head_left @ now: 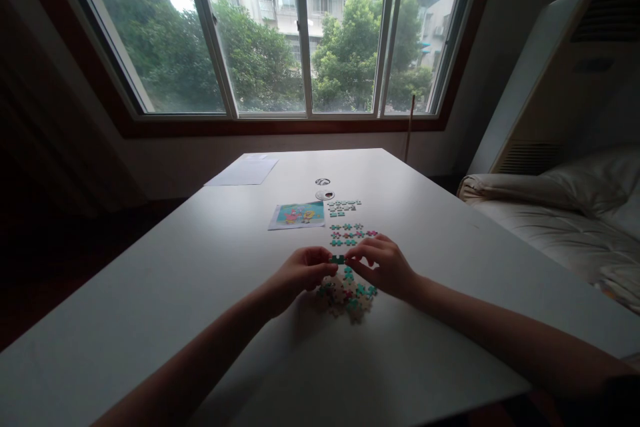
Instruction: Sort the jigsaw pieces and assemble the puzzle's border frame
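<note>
Between my two hands, above the white table, is a dark green jigsaw puzzle piece [338, 259]. My left hand [305, 269] pinches its left side between thumb and fingers. From the other side, the fingertips of my right hand [384, 263] close on its right edge. Just below lies a loose pile of puzzle pieces [345, 295], green, pale and a few reddish. Beyond my hands, more pieces sit in rows [347, 235], with another group of pieces [344, 207] farther back. Left of these rows lies a colourful picture sheet [298, 215] with cartoon figures.
The white table [200, 293] stretches toward the window. Two round flat items [325, 195] lie behind the rows, and white paper [242, 169] rests at the far left corner. On the right stand a pale sofa [550, 200] and a tall cabinet-like unit [540, 73].
</note>
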Tool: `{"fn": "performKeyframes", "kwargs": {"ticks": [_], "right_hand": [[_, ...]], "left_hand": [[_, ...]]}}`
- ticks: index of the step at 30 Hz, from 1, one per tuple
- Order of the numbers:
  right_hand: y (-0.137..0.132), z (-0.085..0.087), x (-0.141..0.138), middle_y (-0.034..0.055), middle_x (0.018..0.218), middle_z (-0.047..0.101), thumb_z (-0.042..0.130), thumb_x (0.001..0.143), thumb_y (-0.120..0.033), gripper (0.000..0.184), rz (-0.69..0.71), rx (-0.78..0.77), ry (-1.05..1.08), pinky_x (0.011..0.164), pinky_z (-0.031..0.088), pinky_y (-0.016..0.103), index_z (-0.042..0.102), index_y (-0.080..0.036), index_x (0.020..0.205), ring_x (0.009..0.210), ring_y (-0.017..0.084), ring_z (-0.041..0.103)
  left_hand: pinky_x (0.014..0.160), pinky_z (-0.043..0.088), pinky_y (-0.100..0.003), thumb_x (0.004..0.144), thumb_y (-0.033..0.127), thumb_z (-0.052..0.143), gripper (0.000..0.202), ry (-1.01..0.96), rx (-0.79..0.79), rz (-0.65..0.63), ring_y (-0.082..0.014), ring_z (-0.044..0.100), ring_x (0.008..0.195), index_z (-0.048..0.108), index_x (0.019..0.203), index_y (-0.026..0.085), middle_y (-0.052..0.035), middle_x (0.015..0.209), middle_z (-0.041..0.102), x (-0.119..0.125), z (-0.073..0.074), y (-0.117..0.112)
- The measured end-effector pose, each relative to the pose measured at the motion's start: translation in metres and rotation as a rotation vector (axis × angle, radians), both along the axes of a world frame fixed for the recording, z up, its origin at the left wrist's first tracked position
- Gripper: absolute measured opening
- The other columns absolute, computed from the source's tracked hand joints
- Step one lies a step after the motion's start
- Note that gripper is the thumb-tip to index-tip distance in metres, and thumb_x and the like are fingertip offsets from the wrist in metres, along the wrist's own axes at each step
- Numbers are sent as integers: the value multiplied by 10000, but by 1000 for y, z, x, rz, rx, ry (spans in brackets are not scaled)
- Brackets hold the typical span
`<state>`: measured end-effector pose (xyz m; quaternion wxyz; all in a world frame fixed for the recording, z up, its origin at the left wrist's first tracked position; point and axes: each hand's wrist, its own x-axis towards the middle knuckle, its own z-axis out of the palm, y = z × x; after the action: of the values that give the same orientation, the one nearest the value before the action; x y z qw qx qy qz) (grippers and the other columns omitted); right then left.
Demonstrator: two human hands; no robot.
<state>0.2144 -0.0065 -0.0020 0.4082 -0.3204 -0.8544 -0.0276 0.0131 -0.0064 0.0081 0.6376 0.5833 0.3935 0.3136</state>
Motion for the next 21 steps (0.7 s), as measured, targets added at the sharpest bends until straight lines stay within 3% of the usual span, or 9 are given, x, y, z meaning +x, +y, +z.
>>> {"fn": "performKeyframes", "kwargs": {"ticks": [6,13,18,21], "right_hand": [[11,1,17,-17,680,652,555,817,-291,128,-68,65,4,647,359,243,644,-206,782,505,67,500],[32,-12,40,-24,642,630,559,816,-270,117,-181,73,17,648,363,242,644,-191,798,473,64,470],[34,-15,38,-23,651,635,548,822,-282,135,-180,44,-11,663,367,241,645,-192,793,481,64,476],[33,-14,37,-18,654,637,541,825,-293,149,-182,38,-22,669,369,240,647,-193,791,492,67,485]], "left_hand": [[535,351,-204,691,297,630,186,282,396,48,-92,455,579,601,736,120,-3,667,565,-17,4,10],[549,387,-226,750,276,536,169,558,611,88,-123,488,582,625,775,135,-14,661,582,-36,-8,22],[631,416,-248,810,173,469,235,689,904,-61,-123,519,650,625,984,200,-38,862,590,-36,-14,18],[674,426,-255,851,182,457,301,720,967,-168,-126,536,714,565,1122,258,-45,975,554,-36,-15,14]]}}
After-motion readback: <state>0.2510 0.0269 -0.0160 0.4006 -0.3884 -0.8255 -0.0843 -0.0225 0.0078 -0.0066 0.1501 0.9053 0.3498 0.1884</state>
